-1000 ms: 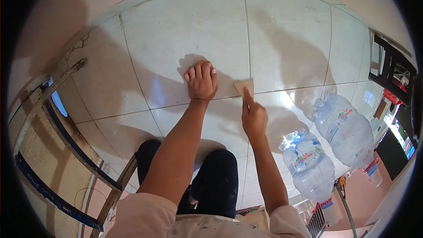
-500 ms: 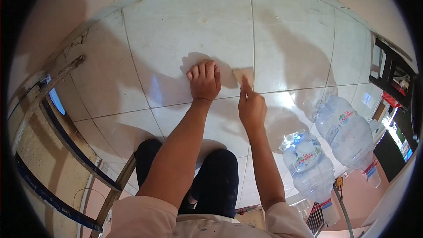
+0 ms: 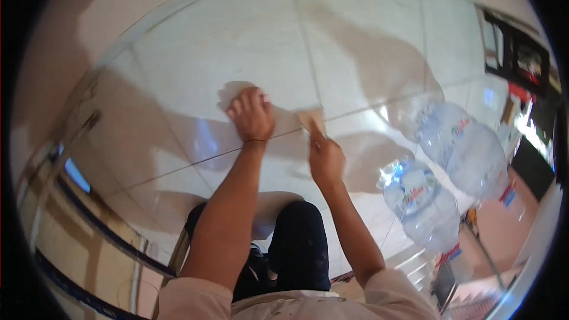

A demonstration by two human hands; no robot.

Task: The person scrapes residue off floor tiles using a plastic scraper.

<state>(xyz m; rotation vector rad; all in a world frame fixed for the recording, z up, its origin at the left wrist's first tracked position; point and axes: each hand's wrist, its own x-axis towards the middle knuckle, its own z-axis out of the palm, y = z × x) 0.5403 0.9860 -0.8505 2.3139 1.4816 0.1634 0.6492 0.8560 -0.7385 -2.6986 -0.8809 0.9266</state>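
White floor tiles [image 3: 219, 41] with dark grout lines fill the middle of the head view. My right hand [image 3: 325, 157] grips a small beige scraper-like piece [image 3: 312, 120], whose wide edge lies against the tiles near a grout crossing. To the left of it, my left hand [image 3: 252, 114] rests on the tiles with its fingers curled; nothing shows in it, though its palm side is hidden. Both hands are slightly blurred.
Two large clear plastic bottles stand or lie at the right, one nearer [image 3: 421, 198] and one farther [image 3: 465, 145]. A dark frame [image 3: 515, 53] is at the far right. A worn wooden and metal frame [image 3: 106, 225] stands at the left.
The view has turned and shifted. My right hand has drawn the beige piece nearer to me along the tiles. My left hand appears a little farther left and its fingers look looser.
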